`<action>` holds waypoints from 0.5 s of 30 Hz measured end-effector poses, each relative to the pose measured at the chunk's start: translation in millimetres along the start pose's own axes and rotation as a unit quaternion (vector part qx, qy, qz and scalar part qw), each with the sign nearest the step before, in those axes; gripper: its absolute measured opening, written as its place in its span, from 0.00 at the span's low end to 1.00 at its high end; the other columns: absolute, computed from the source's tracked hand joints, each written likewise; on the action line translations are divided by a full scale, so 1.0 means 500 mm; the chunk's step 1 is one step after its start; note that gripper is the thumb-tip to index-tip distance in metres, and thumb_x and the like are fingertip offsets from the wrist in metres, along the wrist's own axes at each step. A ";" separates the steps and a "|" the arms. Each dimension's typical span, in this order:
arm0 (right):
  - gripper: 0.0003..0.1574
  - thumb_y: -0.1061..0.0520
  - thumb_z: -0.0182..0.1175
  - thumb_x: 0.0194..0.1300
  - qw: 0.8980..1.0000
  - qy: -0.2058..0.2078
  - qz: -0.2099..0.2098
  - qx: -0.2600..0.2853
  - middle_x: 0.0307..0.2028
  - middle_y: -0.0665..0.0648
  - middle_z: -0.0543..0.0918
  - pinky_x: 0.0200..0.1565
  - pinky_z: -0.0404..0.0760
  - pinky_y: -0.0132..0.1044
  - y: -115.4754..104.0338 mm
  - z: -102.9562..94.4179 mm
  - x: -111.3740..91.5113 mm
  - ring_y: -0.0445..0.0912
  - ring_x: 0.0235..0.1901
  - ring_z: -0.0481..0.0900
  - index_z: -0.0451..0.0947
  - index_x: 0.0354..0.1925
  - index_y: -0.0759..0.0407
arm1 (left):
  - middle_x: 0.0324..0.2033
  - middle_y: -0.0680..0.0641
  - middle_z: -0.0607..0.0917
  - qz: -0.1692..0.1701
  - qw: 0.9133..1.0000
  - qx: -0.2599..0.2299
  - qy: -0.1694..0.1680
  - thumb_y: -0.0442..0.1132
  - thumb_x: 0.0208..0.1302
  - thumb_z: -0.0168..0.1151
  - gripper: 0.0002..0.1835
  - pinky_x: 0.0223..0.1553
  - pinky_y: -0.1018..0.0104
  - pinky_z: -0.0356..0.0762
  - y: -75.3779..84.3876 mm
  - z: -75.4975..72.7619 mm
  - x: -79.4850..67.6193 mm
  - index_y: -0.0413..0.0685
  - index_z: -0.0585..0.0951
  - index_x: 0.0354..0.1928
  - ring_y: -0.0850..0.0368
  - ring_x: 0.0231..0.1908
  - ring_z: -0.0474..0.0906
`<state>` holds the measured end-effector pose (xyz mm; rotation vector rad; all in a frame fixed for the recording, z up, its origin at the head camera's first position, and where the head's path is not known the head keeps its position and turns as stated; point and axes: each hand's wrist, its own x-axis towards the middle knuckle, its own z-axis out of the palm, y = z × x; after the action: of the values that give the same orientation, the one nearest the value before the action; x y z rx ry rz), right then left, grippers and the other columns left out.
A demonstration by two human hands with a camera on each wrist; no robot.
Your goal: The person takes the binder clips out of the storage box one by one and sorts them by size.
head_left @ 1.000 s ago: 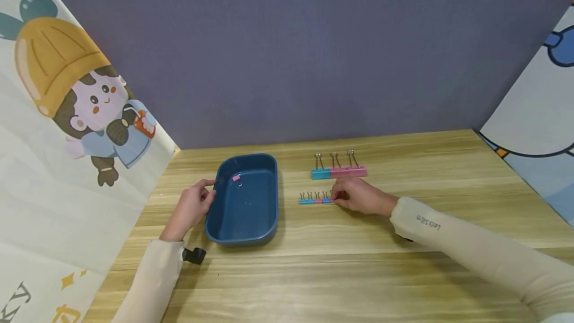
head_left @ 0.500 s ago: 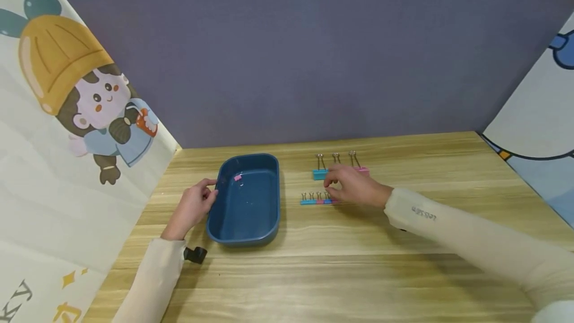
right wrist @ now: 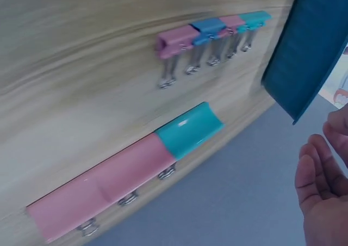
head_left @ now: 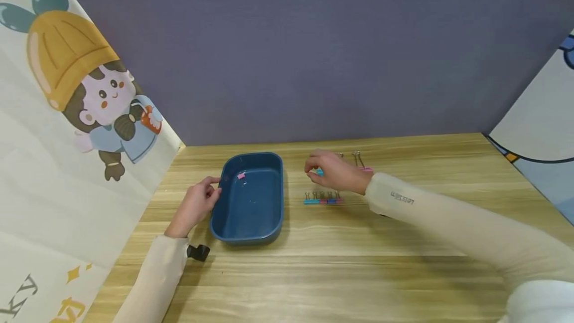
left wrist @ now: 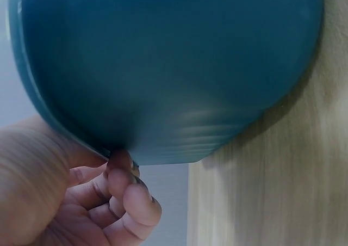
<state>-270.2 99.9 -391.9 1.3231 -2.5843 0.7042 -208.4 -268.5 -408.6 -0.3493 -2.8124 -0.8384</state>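
Observation:
My left hand [head_left: 195, 205] pinches the left rim of a deep blue plastic tray [head_left: 248, 213]; its curled fingertips are at the rim in the left wrist view. Inside the tray, toward the back, lies a small pink binder clip [head_left: 241, 176]. My right hand [head_left: 336, 171] hovers over the large binder clips, thumb and fingers loosely curved with a gap and nothing visible between them. Those large clips, a teal one [right wrist: 187, 129] and pink ones [right wrist: 109, 186], stand side by side. Nearer me, several small binder clips [head_left: 323, 202] in teal, pink and blue form another row, handles up.
The wood-grain table [head_left: 287, 283] meets a grey-blue partition [head_left: 314, 54] behind the clips. A printed cartoon sheet [head_left: 27, 173] hangs at the left, another [head_left: 538, 118] at the right. A black wrist camera [head_left: 199, 252] sits at my left sleeve.
My right hand has left the right end of the small clip row and moved up and left, over the large clips. My left hand stays on the tray rim.

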 end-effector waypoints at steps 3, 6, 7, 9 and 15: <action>0.06 0.61 0.62 0.62 1.000 0.006 -0.002 0.000 0.37 0.49 0.77 0.38 0.76 0.36 -0.006 0.006 0.020 0.46 0.37 0.77 0.81 0.38 0.53 | 0.17 0.51 0.72 0.002 1.000 0.001 0.001 0.31 0.65 0.57 0.15 0.19 0.67 0.65 -0.001 0.000 0.000 0.31 0.75 0.52 0.58 0.16 0.66; 0.05 0.60 0.62 0.62 1.000 0.017 -0.009 0.005 0.37 0.51 0.78 0.39 0.76 0.37 -0.014 0.014 0.040 0.48 0.37 0.78 0.80 0.39 0.54 | 0.17 0.51 0.72 0.001 1.000 0.003 0.000 0.31 0.65 0.57 0.15 0.19 0.66 0.65 -0.001 0.001 0.002 0.31 0.75 0.52 0.58 0.16 0.66; 0.05 0.60 0.61 0.63 1.000 0.018 -0.012 0.008 0.37 0.51 0.78 0.39 0.76 0.37 -0.017 0.016 0.046 0.47 0.38 0.78 0.80 0.39 0.54 | 0.17 0.51 0.72 0.002 1.000 0.003 0.000 0.31 0.65 0.57 0.15 0.19 0.66 0.65 -0.001 0.001 0.003 0.31 0.75 0.52 0.58 0.16 0.66; 0.05 0.60 0.61 0.63 1.000 0.022 -0.015 0.012 0.38 0.51 0.78 0.41 0.76 0.37 -0.023 0.023 0.060 0.46 0.38 0.78 0.80 0.39 0.55 | 0.17 0.51 0.72 0.001 1.000 0.004 -0.001 0.32 0.65 0.57 0.15 0.19 0.66 0.66 0.001 0.001 0.004 0.31 0.75 0.52 0.58 0.16 0.66; 0.07 0.61 0.61 0.62 0.999 0.006 -0.021 0.024 0.39 0.53 0.79 0.43 0.76 0.38 -0.045 0.042 0.104 0.47 0.40 0.78 0.79 0.40 0.56 | 0.17 0.51 0.71 -0.005 1.000 0.010 -0.005 0.32 0.65 0.57 0.16 0.20 0.66 0.65 0.000 -0.001 0.003 0.31 0.75 0.53 0.58 0.16 0.65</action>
<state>-281.8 41.0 -385.0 1.3794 -2.5370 0.7699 -209.8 -268.5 -407.8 -0.3380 -2.8313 -0.8135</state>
